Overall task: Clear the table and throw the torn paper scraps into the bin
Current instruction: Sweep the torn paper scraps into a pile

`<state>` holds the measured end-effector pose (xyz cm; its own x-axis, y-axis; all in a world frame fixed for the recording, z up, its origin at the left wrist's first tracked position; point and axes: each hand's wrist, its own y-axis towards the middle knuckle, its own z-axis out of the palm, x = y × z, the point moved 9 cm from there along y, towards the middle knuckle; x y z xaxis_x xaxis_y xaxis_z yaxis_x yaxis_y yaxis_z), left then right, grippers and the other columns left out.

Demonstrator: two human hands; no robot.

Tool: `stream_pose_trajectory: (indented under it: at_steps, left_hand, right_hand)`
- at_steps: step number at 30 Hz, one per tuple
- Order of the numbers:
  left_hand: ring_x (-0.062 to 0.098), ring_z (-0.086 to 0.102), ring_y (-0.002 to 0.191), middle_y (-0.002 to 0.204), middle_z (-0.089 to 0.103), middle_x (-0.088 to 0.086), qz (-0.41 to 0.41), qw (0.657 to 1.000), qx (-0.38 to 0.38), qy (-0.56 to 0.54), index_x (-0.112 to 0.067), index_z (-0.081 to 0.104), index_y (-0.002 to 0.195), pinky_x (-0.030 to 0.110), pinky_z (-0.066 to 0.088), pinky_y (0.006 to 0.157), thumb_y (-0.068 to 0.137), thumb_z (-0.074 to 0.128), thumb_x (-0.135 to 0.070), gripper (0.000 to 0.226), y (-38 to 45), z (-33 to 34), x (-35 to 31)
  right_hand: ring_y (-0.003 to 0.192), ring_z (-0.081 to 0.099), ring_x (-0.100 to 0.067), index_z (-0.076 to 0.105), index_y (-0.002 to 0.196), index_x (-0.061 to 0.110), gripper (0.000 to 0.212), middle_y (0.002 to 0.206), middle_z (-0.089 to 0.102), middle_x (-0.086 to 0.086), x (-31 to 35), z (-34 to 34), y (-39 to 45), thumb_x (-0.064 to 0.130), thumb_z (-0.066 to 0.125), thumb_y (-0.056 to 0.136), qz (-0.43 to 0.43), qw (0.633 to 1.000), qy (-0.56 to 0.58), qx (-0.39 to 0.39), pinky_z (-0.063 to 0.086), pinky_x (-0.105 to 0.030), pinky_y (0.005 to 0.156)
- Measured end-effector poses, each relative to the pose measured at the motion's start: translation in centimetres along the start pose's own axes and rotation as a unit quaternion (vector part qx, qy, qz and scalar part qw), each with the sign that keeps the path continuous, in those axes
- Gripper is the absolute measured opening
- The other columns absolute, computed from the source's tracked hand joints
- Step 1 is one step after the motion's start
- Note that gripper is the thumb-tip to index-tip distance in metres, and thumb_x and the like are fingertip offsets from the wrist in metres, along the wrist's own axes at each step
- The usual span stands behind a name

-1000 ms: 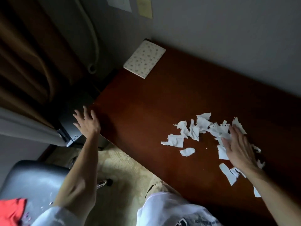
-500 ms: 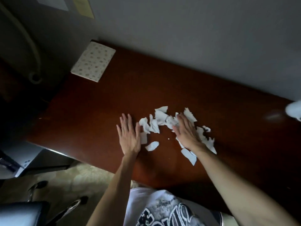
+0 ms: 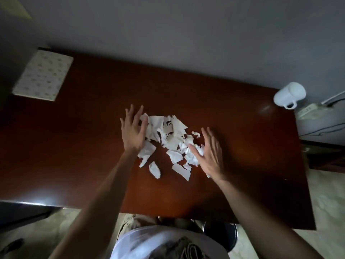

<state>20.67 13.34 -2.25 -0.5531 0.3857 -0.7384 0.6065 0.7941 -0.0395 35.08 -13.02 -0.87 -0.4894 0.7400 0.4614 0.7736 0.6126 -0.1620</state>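
Torn paper scraps (image 3: 169,139) lie in a loose heap at the centre of the dark wooden table (image 3: 84,146). Several stragglers sit at the heap's 6 o'clock edge, nearest the person.

Left hand (image 3: 133,130): flat, fingers spread, resting at the heap's 9 o'clock side and touching the outer pieces. It grips nothing.

Right hand (image 3: 211,154): likewise spread and empty, set at the 4 o'clock side with its thumb over the nearest scraps.

No bin is in view. A patterned notebook (image 3: 43,75) lies at the table's 10 o'clock corner and a white mug (image 3: 288,95) at 2 o'clock, both well apart from the heap.

Handling assessment: the scraps appear very light, thin and limp, some curled. They are likely to slide easily on the polished top and to flutter or drop if lifted loosely. Single pieces lying flat would be awkward to pinch. Recommended hold: press both palms inward from opposite sides, bunch the heap, then cup it from beneath at its base. The 6 o'clock stragglers need sweeping in first
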Motion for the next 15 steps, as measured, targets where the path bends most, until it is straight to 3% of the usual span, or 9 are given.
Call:
stream_pose_trajectory:
  at_steps: [3, 7, 12, 15]
  left_hand:
    - [0.009, 0.004, 0.155, 0.166, 0.020, -0.009, 0.047, 0.995, 0.092, 0.007, -0.047, 0.028, 0.151, 0.046, -0.003, 0.126, 0.096, 0.019, -0.070, 0.059, 1.9, 3.3, -1.8]
    - [0.006, 0.012, 0.154, 0.161, 0.032, -0.011, 0.143, 0.969, 0.196, 0.035, -0.048, 0.040, 0.145, 0.042, 0.001, 0.126, 0.097, 0.027, -0.068, 0.054, 0.3, 6.9, -4.5]
    - [0.005, 0.015, 0.153, 0.161, 0.032, -0.010, 0.202, 0.946, 0.240, 0.080, -0.046, 0.046, 0.141, 0.046, 0.009, 0.126, 0.099, 0.040, -0.058, 0.045, -2.9, 6.4, -3.9]
    - [0.003, 0.008, 0.154, 0.164, 0.025, -0.010, 0.208, 0.947, 0.229, 0.083, -0.045, 0.043, 0.144, 0.045, 0.006, 0.127, 0.100, 0.035, -0.058, 0.047, -4.8, 5.8, -3.4]
  right_hand:
    - [0.154, 0.008, -0.018, 0.011, 0.157, 0.032, 0.098, 0.168, 0.008, -0.001, -1.8, 2.1, -2.8, 0.088, 0.031, 0.079, 0.038, 0.998, 0.033, -0.025, 0.012, -0.051, 0.124]
    - [0.154, 0.009, -0.014, 0.018, 0.157, 0.028, 0.098, 0.166, 0.017, -0.001, -0.5, 3.6, -3.8, 0.084, 0.039, 0.080, 0.010, 0.996, 0.033, -0.078, 0.011, -0.049, 0.125]
    - [0.155, 0.002, -0.014, 0.012, 0.158, 0.029, 0.110, 0.168, 0.008, -0.001, 2.6, 4.6, -2.5, 0.091, 0.041, 0.073, -0.056, 0.997, 0.009, -0.049, 0.003, -0.046, 0.125]
    - [0.155, 0.000, -0.016, 0.009, 0.158, 0.027, 0.103, 0.168, 0.004, -0.003, 3.1, 5.1, -1.1, 0.085, 0.041, 0.080, -0.054, 0.997, 0.009, -0.048, 0.003, -0.048, 0.125]
